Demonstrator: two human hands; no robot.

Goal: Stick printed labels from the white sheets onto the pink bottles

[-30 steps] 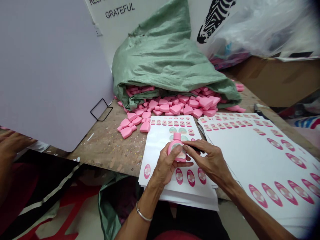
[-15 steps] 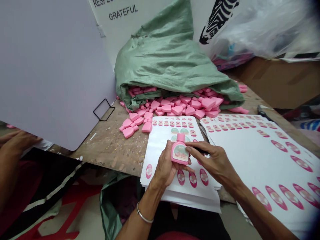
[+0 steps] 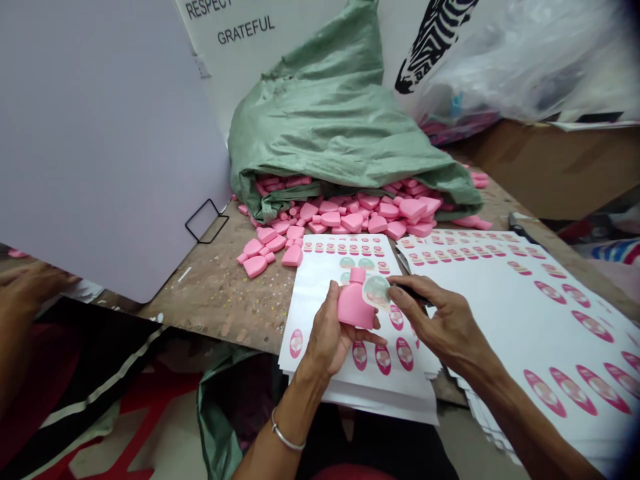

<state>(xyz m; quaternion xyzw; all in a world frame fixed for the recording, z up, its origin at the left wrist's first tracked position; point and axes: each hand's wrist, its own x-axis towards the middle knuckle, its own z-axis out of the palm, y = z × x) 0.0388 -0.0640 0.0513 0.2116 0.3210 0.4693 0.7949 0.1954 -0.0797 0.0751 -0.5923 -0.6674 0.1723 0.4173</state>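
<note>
A small pink bottle (image 3: 356, 305), upright with its cap on top, is held by my left hand (image 3: 327, 333), whose fingers wrap behind and below it. Between the thumb and fingers of my right hand (image 3: 440, 313) is a round, pale green label (image 3: 377, 292), just at the bottle's right shoulder. A dark, thin tool also shows in my right hand, partly hidden by the fingers. Under both hands lies a stack of white sticker sheets (image 3: 313, 307) with pink oval and green labels.
Many pink bottles (image 3: 353, 221) spill from a green sack (image 3: 320, 127) at the back. More sticker sheets (image 3: 480, 293) lie right, near a dark-handled tool (image 3: 521, 229). A grey panel (image 3: 105, 147) stands left; another person's hand (image 3: 33, 287) is beside it. A black wire stand (image 3: 207, 223) is nearby.
The label has come away from the bottle's front to its right side, with my right hand slightly farther right. The bottle front now shows plain pink.
</note>
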